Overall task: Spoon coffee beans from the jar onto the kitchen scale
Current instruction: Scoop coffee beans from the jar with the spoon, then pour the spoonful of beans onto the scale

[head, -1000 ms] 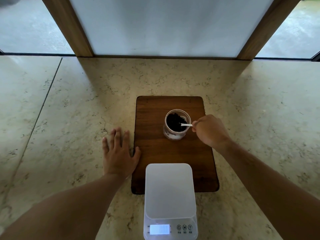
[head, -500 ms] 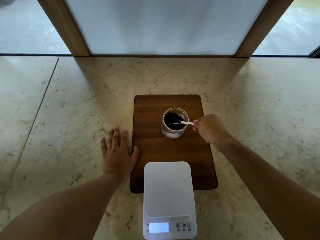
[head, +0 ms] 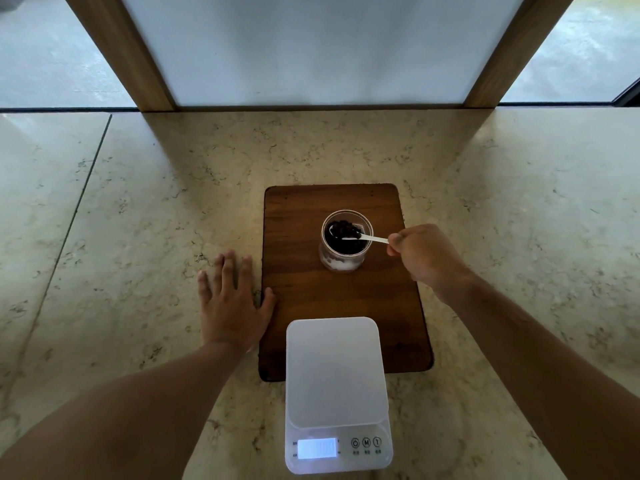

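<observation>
A clear glass jar (head: 341, 263) with dark coffee beans (head: 346, 249) stands on the wooden board (head: 311, 299). My right hand (head: 424, 259) is right of the jar, pinching the handle of a white spoon (head: 375, 239). The spoon's bowl sits at the jar's mouth, heaped with beans. A white kitchen scale (head: 334, 372) with a lit display (head: 317, 447) stands nearest me, its platform bare, overlapping the board's front edge. My left hand (head: 232, 303) lies flat on the counter, fingers spread, thumb touching the board's left edge.
The marble counter (head: 138, 237) stretches wide on both sides. Behind it rise two slanted wooden posts (head: 131, 57) framing a frosted panel, with windows to either side.
The spoon has risen from deep in the beans to the jar's mouth, now loaded with beans. My left hand has stayed flat.
</observation>
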`<state>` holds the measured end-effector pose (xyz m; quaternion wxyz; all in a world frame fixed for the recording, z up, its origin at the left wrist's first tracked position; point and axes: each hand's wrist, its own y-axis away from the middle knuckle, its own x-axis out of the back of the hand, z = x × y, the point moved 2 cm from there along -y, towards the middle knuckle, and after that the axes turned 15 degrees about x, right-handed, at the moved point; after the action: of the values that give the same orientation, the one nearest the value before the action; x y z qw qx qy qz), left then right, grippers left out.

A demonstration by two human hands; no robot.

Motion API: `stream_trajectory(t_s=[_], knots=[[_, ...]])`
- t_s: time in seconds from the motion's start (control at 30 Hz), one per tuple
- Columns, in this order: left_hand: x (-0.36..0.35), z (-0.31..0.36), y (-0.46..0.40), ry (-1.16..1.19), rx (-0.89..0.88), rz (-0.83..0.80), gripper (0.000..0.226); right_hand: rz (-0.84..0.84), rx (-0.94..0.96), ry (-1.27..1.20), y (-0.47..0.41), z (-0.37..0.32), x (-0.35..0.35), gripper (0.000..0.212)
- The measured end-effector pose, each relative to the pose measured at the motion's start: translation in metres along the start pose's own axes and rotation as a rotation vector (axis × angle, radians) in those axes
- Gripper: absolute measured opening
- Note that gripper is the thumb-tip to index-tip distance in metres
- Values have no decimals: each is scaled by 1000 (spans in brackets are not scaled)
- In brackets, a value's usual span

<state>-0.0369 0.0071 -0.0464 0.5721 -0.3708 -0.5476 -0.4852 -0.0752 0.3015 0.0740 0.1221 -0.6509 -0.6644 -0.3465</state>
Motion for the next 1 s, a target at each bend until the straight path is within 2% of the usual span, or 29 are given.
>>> stream_trajectory(t_s=[0.3, 0.4, 0.5, 0.73, 1.0], knots=[[-2, 0, -8, 26, 11, 17, 80, 49, 174, 49, 22, -11, 15, 38], [-1, -2, -7, 32, 24, 28, 79, -12, 158, -26, 40, -11, 19, 38], [-16, -12, 14, 12, 4, -3, 79, -87, 138, -21, 72, 6, 4, 39], [-7, -1, -2, 38, 21, 20, 80, -183, 102, -39, 102, 23, -15, 40], [-6, -1, -2, 38, 23, 30, 78, -210, 97, -23, 132, 58, -41, 39]])
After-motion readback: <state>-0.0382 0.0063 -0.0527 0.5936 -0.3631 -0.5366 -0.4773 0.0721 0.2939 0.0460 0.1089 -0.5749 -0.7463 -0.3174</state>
